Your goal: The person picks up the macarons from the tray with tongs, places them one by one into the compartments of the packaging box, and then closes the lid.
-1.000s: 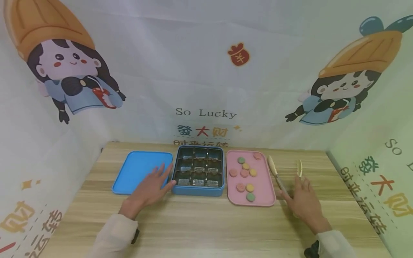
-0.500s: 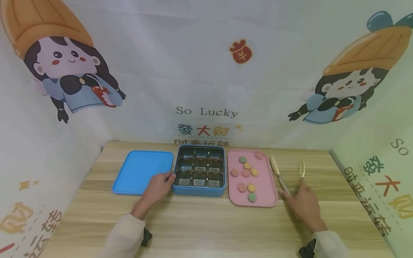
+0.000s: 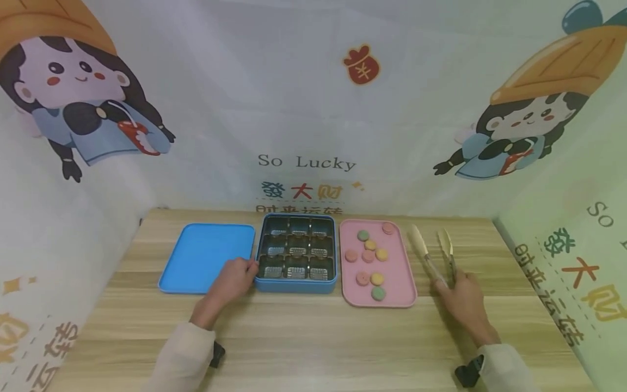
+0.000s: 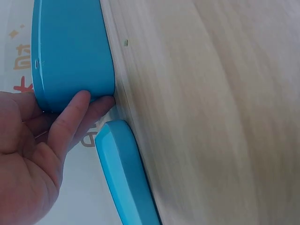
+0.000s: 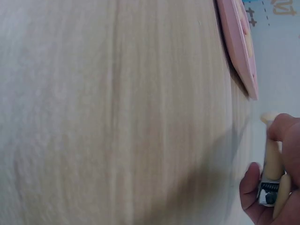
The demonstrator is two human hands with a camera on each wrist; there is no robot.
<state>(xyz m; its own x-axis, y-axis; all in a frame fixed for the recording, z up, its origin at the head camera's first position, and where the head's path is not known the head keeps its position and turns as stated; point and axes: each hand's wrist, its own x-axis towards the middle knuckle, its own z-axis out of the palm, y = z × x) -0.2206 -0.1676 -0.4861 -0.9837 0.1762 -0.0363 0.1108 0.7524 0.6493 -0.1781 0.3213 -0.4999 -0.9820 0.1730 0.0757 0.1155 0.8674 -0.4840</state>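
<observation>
Pink tray (image 3: 398, 272) between tongs (image 3: 419, 242) and box (image 3: 296, 286), lid (image 3: 208, 256) beside box

Table (image 3: 313, 343), one: pale wood-grain top, beneath and around the fingers, banded left to right.

Back wall (image 3: 294, 109): white printed cloth, faintly creased, beyond the left fingers (image 3: 251, 269) and right fingers (image 3: 464, 282).

Left wall (image 3: 105, 250): same cloth, out past the left fingers; gold and brown characters.

Right wall (image 3: 531, 212): same cloth, out past the right fingers; multicoloured characters.

Cartoon girls, two, orange hats: one (image 3: 105, 128) above and left of the left fingers, one (image 3: 480, 160) above and right of the right fingers.

Red pouch print (image 3: 361, 65), "So Lucky" lettering (image 3: 306, 162): above, between both sets of fingers.

Light: soft, greenish rightward.

Shadow (image 5: 197, 183): blurred, on the table near the right fingers.
</observation>
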